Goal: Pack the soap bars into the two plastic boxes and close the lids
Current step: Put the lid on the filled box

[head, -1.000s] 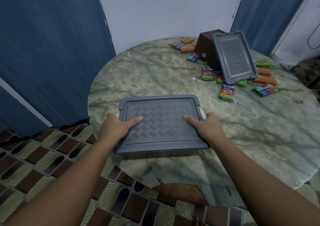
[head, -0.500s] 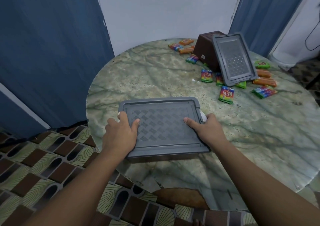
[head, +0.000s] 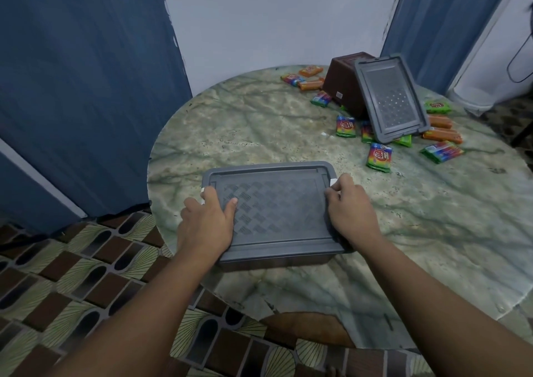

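A grey lid (head: pixel 274 209) covers the near plastic box at the table's front edge. My left hand (head: pixel 209 223) grips the lid's left side, thumb on top, fingers curled at a white clasp. My right hand (head: pixel 350 212) grips the right side, its fingers curled on the other white clasp (head: pixel 333 181). At the far right a brown box (head: pixel 344 88) lies overturned with a second grey lid (head: pixel 389 99) leaning on it. Several wrapped soap bars lie around it, among them a rainbow one (head: pixel 379 157) and an orange one (head: pixel 442 134).
The round marble table (head: pixel 259 128) has a chipped front edge (head: pixel 305 327). Blue curtains hang at the left (head: pixel 80 88) and the far right (head: pixel 450 21). Patterned floor tiles (head: pixel 72 278) lie below on the left.
Both hands have shifted from pressing flat on the lid top to its side edges, with fingers now curled at the white clasps. The box sits slightly farther onto the table.
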